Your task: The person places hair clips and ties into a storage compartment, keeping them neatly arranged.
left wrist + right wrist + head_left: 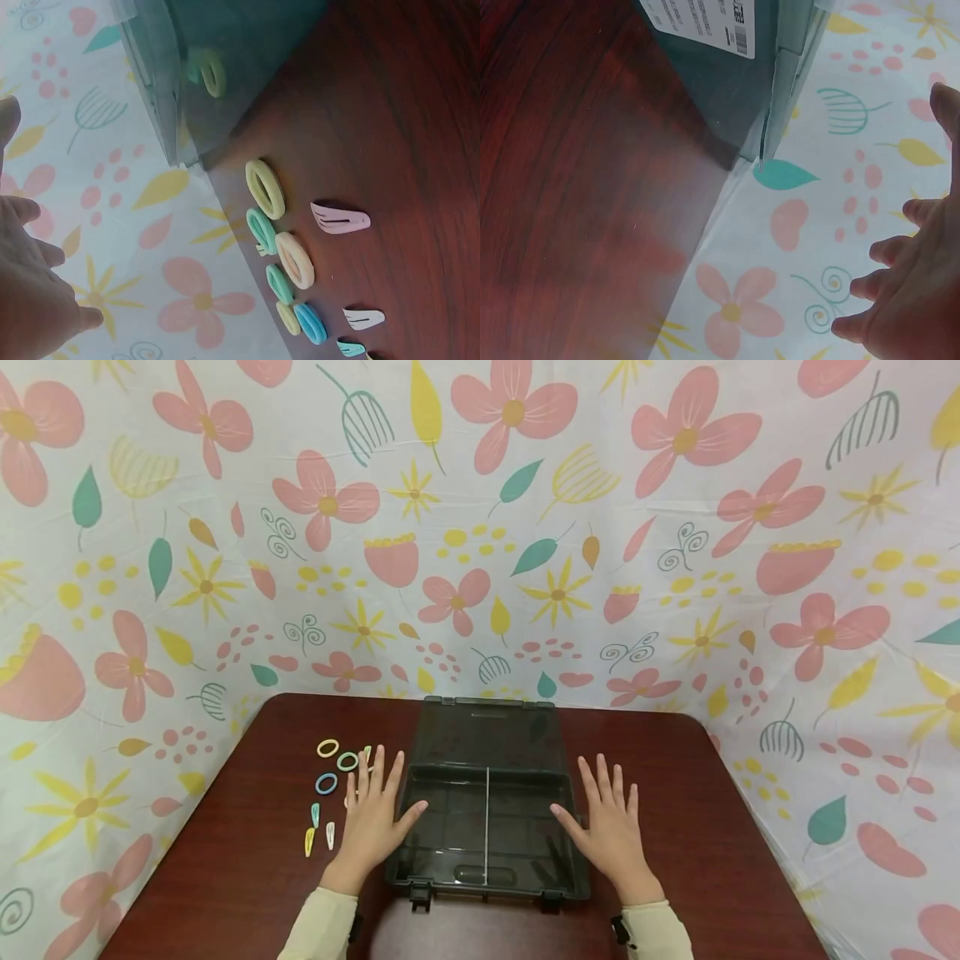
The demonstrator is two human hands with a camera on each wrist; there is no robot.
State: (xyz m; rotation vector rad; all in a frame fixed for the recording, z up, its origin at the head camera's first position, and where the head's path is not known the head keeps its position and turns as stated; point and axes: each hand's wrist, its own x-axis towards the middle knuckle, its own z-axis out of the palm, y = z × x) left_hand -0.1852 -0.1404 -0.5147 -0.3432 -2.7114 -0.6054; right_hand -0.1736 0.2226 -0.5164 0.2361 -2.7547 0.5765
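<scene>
A dark see-through plastic box (517, 892) lies with its lid (487, 735) folded back, a thin pale divider (487, 827) running down its middle. My left hand (372, 822) is spread beside the box's left edge, fingers straight and holding nothing. On the other side my right hand (611, 831) is spread the same way. Left of the box lie a yellow hair tie (327, 748), a blue hair tie (326, 784) and other hair ties, some partly behind the left hand. Nearer are a teal hair clip (315, 815), a yellow hair clip (309, 842) and a white hair clip (330, 836).
The dark red wooden table (225, 860) meets a flowered cloth (465, 527) at its back and sides. Two latches (421, 897) stick out from the box's front. In the left wrist view, a pink hair clip (341, 217) lies near a peach hair tie (295, 260).
</scene>
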